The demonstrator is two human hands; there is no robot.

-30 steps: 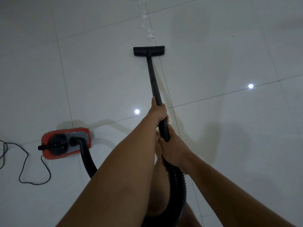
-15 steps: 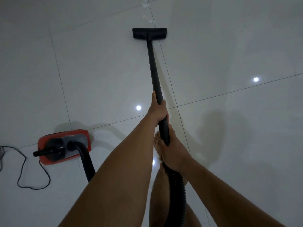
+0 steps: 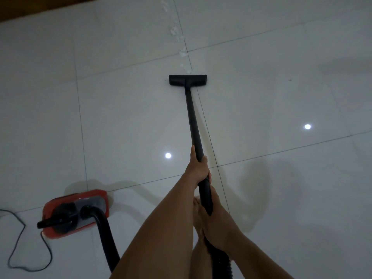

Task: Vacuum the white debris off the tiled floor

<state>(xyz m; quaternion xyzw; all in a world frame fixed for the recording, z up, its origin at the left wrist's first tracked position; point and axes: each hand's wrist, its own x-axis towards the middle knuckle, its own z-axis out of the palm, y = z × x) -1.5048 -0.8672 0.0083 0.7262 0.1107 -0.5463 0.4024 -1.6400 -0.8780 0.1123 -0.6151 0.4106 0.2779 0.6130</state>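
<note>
Two hands are on the wand (image 3: 192, 115) in my head view, one ahead of the other. My left hand (image 3: 198, 168) is the forward one, with its fingers wrapped round the black tube and the thumb laid straight along it. My right hand (image 3: 218, 224) sits just behind it, nearer my body, and is closed round the thick lower end where the ribbed hose (image 3: 103, 236) joins.

From the grip the wand runs straight away from me to the nozzle (image 3: 187, 79), which lies flat on the floor (image 3: 120, 117) with its wide edge square to the tube. The debris (image 3: 182, 53) is beyond the nozzle, on the side away from the grip. It is a thin trail of white flecks strung along a grout line, and the nearest bits are right at the nozzle's far edge.

To the left of the grip and back toward me stands the red canister (image 3: 75, 213). The hose leaves its top and bends down out of frame. A cord (image 3: 24, 248) loops on the tiles further left. Two bright glints (image 3: 168, 155) show on the tiles, one just left of my forward hand and the other well off to the right.
</note>
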